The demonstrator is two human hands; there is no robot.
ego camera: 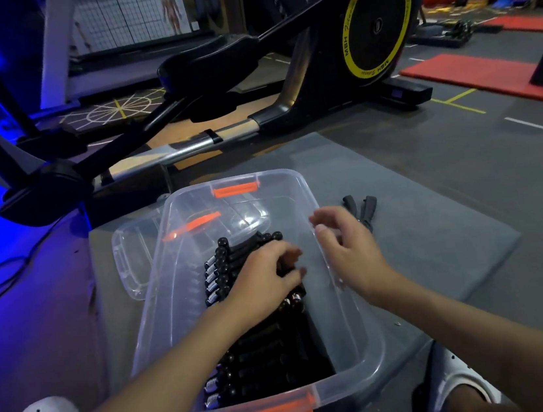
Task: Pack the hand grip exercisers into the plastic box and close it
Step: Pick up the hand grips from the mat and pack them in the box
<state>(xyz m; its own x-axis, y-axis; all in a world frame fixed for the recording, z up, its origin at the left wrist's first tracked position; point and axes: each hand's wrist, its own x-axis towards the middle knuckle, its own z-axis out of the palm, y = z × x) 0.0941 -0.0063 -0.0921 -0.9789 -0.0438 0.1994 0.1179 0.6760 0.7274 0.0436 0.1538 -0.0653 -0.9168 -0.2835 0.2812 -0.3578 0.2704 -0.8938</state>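
Far left, the lid [129,257] lies flat on the mat [436,220], its edge tucked under the box [160,315], so the box is open. Inside it the exercisers [257,354] sit in a packed row running from the near wall toward the far one, each lying crosswise with its spring to the left.

I have the left hand [265,275] palm down on the middle of that row, fingers curled over the top pieces. I cannot tell whether it grips one or only presses them level.

The right hand [346,241] hangs over the box's right rim, fingers loosely spread and holding nothing.

Just beyond its fingertips, outside the box on the mat, lies the loose exerciser [369,207]. Its two handles point away from me and its spring end is hidden behind the hand. That is the relation I would work from: the piece lies right of the box, nearest the right hand, with its long axis running roughly away from me. I judge that the right hand should fetch it, and that nothing lies between them.

An elliptical trainer [315,73] stands well behind.
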